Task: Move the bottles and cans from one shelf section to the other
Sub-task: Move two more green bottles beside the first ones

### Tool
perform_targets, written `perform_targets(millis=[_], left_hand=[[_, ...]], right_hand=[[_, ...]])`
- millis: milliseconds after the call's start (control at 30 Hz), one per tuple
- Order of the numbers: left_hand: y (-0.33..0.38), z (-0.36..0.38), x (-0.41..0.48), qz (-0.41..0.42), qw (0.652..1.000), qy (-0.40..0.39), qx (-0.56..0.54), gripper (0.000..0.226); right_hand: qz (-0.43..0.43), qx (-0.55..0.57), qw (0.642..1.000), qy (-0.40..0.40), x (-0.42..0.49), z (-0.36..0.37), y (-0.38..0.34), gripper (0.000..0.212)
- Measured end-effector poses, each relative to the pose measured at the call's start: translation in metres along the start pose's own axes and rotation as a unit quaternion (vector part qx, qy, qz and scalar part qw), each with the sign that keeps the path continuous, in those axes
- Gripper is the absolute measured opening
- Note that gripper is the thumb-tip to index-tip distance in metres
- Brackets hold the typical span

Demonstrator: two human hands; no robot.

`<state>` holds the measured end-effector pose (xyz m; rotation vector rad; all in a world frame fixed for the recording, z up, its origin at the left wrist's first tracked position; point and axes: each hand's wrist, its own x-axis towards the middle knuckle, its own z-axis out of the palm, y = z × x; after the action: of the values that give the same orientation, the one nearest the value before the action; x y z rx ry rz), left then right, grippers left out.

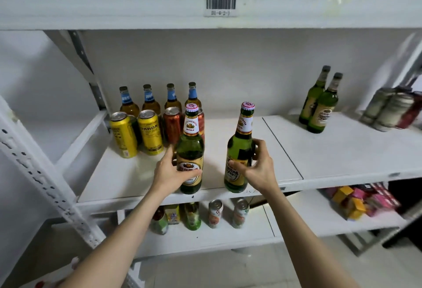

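We note white metal shelving [342, 150] filling the view, plain white wall [239, 66] behind, perforated upright [32, 164] at left, barcode label [220, 4] on the upper beam [91, 6], seam [282, 148] between two shelf boards, pale floor [262, 271] below, soft even light.

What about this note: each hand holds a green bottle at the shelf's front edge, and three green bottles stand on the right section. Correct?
No: the head view shows two green bottles on the right section, not three. The left hand and right hand each hold one at the shelf's front edge.
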<state>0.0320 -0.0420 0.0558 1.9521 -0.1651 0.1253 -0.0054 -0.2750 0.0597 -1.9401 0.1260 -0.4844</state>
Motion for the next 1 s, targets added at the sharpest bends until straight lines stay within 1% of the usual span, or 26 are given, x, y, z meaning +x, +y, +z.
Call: perform_targets(millis=[100, 233, 367, 567, 733, 900, 1000], left_hand=[[0.019, 0.038, -0.011, 0.014, 1.000, 0.002, -0.004, 0.080], [0.043, 0.087, -0.024, 0.023, 1.000, -0.013, -0.010, 0.082], [0.065, 0.139, -0.026, 0.029, 0.999, -0.030, -0.009, 0.074], [0.095, 0.210, -0.008, 0.036, 0.996, -0.080, 0.005, 0.075], [0.113, 0.269, 0.023, 0.049, 0.994, -0.101, 0.011, 0.075], [0.127, 0.328, 0.061, 0.063, 0.992, -0.112, 0.014, 0.080], [0.136, 0.358, 0.073, 0.062, 0.991, -0.116, 0.010, 0.080]], right_hand=[[-0.006, -0.011, 1.000, 0.003, -0.002, -0.050, 0.011, 0.067], [-0.002, -0.028, 1.000, 0.011, -0.003, -0.109, 0.030, 0.068], [0.005, -0.025, 0.999, 0.025, -0.002, -0.161, 0.048, 0.067], [0.016, -0.020, 0.998, 0.059, 0.012, -0.224, 0.074, 0.066], [0.032, -0.014, 0.995, 0.090, 0.045, -0.267, 0.108, 0.065], [0.029, -0.027, 0.993, 0.115, 0.094, -0.308, 0.134, 0.065], [0.027, -0.023, 0.993, 0.117, 0.120, -0.327, 0.150, 0.064]])
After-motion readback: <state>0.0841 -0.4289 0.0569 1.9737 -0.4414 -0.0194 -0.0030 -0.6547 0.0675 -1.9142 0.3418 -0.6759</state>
